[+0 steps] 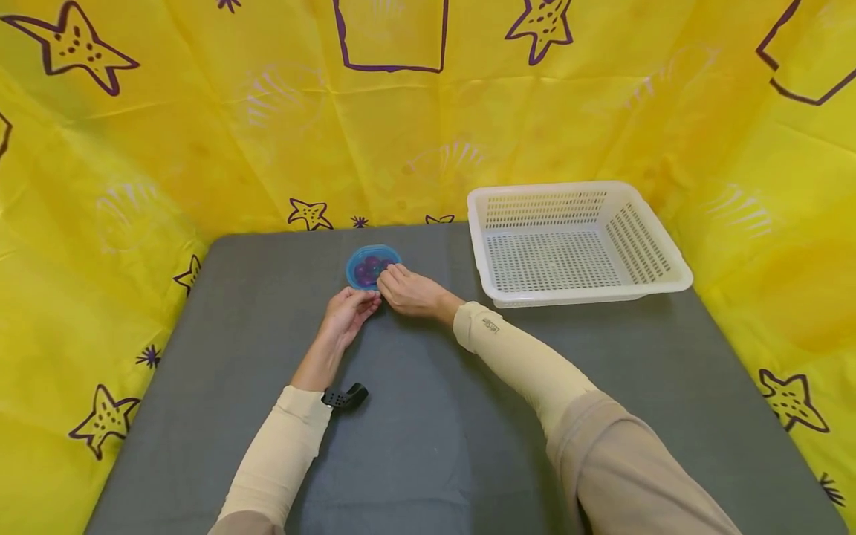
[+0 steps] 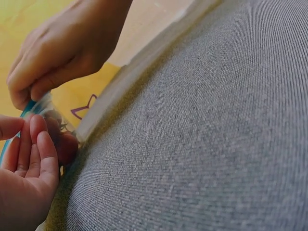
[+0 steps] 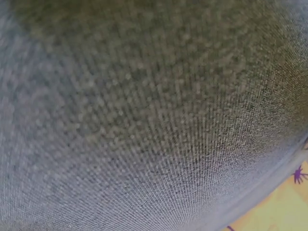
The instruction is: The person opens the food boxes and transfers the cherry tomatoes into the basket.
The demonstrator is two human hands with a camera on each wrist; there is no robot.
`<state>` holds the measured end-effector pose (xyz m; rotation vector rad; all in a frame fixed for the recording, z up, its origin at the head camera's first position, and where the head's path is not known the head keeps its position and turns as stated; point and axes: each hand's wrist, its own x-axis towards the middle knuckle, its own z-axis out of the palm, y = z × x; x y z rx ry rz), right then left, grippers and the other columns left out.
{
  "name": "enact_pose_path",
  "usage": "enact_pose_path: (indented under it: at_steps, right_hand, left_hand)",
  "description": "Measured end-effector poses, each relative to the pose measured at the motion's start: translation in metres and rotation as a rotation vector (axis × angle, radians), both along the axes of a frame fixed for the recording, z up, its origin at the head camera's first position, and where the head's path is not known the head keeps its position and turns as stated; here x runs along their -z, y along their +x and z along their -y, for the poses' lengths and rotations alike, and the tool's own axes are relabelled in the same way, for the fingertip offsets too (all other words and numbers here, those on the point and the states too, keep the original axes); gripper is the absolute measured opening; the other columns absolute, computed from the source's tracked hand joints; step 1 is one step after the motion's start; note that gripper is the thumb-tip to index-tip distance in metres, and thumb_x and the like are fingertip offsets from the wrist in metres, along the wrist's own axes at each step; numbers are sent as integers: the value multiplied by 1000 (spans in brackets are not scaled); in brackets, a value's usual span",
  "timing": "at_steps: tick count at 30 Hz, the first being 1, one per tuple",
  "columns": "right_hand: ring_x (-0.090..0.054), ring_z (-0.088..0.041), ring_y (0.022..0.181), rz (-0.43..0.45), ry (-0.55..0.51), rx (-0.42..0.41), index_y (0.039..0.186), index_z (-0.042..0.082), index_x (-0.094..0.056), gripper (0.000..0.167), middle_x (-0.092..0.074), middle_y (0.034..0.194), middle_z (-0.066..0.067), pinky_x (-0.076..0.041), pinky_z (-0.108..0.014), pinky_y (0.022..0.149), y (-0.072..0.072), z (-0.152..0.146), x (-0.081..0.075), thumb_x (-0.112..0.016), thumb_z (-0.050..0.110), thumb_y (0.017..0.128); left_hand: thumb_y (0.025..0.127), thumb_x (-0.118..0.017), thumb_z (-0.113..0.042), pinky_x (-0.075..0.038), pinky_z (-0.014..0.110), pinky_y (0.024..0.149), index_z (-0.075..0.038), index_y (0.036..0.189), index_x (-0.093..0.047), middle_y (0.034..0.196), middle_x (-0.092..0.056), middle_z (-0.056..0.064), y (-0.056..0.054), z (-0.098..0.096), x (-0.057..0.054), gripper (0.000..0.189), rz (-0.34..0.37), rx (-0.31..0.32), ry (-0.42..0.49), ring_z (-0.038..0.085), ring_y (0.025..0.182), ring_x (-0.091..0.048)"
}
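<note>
A small clear container with a see-through blue lid [image 1: 370, 253] stands toward the back of the table. Round reddish fruits [image 2: 67, 147], perhaps small tomatoes, show inside it. My left hand [image 1: 349, 312] is at the near edge of the lid, pinching it between thumb and fingertips. From the right, my right hand [image 1: 413, 291] grips the lid's edge with curled fingers, close beside the left fingertips. In the left wrist view both hands meet at the blue rim. The right wrist view has only blurred cloth, with neither hand in it.
A white perforated basket [image 1: 582, 293] stands at the back right of the grey cloth-covered table [image 1: 414, 446]. Yellow curtains [image 1: 401, 148] with starfish drawings hang round the back and sides. A black strap [image 1: 346, 397] is on the left wrist.
</note>
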<state>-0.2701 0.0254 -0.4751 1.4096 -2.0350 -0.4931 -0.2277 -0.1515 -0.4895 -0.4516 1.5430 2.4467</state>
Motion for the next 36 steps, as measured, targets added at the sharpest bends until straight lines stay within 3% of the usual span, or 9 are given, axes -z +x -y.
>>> enact_pose_path:
  at_steps: [7,15,21,27,33,36]
  right_hand:
    - [-56,-23,86,25,9,24,108,1,-59,26,-59,96,-9,-52,-32,90,-2,4,-1,-36,10,101]
    - [-54,-22,81,53,-21,-24,103,3,-60,24,-59,91,-9,-50,-31,80,-5,8,-1,-37,10,101]
    - [-54,-22,82,65,-40,-29,101,3,-60,20,-59,91,-9,-50,-32,85,-5,3,-1,-41,9,100]
    - [-54,-23,80,76,-73,-55,101,0,-62,18,-60,90,-10,-49,-32,82,-2,-1,3,-45,8,99]
    - [-55,-24,85,95,-120,-42,104,-1,-60,18,-60,94,-11,-49,-33,88,-5,3,2,-45,9,100]
    - [-57,-25,88,113,-167,-46,105,-1,-60,17,-62,97,-11,-50,-32,90,-5,4,-2,-48,9,98]
  left_hand:
    - [95,-53,2,-56,20,71,-10,75,-52,72,-70,-1,1,1,-4,23,11,-11,9,8,69,-67]
    - [96,-50,2,-56,21,71,-10,75,-52,71,-69,-1,2,5,-2,25,2,-10,3,9,69,-67]
    - [96,-51,2,-56,22,70,-9,75,-53,72,-70,0,1,0,-1,24,-3,-19,20,10,69,-67]
    - [95,-52,3,-56,23,71,-8,76,-51,72,-70,1,4,-4,-1,22,30,-14,20,10,68,-67]
    - [94,-53,3,-56,22,70,-9,74,-51,71,-70,0,0,-2,-2,23,-20,-38,8,10,67,-67]
    - [94,-52,4,-56,23,69,-10,72,-52,69,-71,1,0,1,-3,26,-6,-22,29,10,66,-68]
